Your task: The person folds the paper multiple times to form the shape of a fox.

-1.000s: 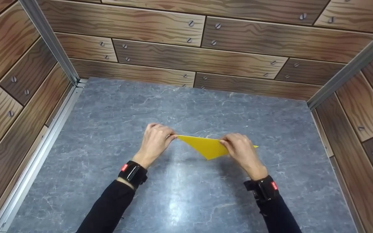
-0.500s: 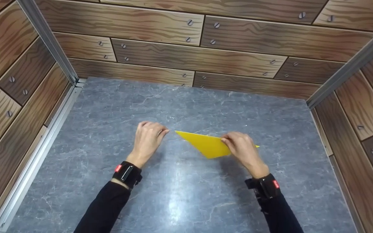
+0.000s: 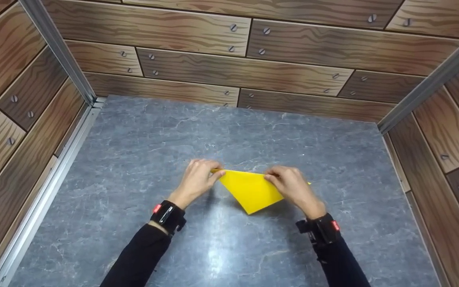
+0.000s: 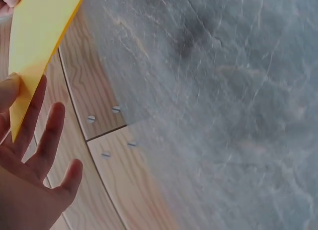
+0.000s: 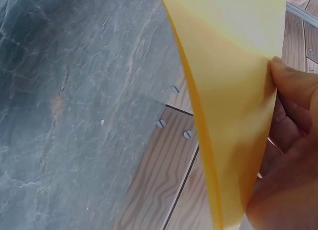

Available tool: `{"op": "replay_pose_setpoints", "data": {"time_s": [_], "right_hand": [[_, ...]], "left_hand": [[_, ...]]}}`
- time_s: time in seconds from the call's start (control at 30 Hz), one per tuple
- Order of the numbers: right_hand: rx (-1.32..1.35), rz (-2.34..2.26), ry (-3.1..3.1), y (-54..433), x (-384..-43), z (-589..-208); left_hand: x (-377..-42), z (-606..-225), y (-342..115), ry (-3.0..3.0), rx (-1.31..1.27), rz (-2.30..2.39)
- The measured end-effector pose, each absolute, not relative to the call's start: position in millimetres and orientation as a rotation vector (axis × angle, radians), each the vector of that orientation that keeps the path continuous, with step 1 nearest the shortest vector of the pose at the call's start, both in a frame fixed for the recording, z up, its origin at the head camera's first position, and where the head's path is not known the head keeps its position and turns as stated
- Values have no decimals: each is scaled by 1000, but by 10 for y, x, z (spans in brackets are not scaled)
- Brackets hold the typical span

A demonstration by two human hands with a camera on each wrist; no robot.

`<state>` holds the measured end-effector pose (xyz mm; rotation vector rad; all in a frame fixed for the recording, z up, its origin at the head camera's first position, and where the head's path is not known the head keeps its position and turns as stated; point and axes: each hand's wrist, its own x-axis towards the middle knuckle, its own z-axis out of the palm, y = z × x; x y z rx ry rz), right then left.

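A sheet of yellow paper [image 3: 250,191], folded into a triangle, hangs between both hands with one corner pointing down toward the person. My left hand [image 3: 197,180] pinches its left tip between thumb and index finger; the left wrist view shows the other fingers of the left hand [image 4: 42,160] spread apart behind the paper [image 4: 42,36]. Along the top edge, right of its middle, my right hand [image 3: 293,187] pinches the fold. In the right wrist view, the thumb of the right hand [image 5: 293,86] lies on the front of the paper [image 5: 228,91]. The right tip pokes out behind that hand.
Below the hands lies a grey marbled tabletop [image 3: 165,131]. Wood-patterned panels [image 3: 197,32] stand at the back and on both sides, with metal rails [image 3: 60,52] at the corners. Each wrist wears a black band [image 3: 168,216].
Half a second ago my left hand was off the paper, to its left; now it grips the left tip again. The paper has tilted, and its lower corner sits nearer the person.
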<state>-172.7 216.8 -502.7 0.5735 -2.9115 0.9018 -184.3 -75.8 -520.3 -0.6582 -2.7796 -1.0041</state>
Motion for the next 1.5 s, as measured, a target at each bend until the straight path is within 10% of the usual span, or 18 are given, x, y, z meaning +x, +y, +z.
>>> {"op": "replay_pose_setpoints", "data": {"time_s": [0.93,1.5], "right_hand": [[308,914,-3095,2591,-1896,-5518],[222,876,-3168,2545,-2101,-5752]], "left_hand": [[-1949,-5654,-816,-2948,-303,-1070],[-1761,-5856,-620,-2893,-1014,-615]]}}
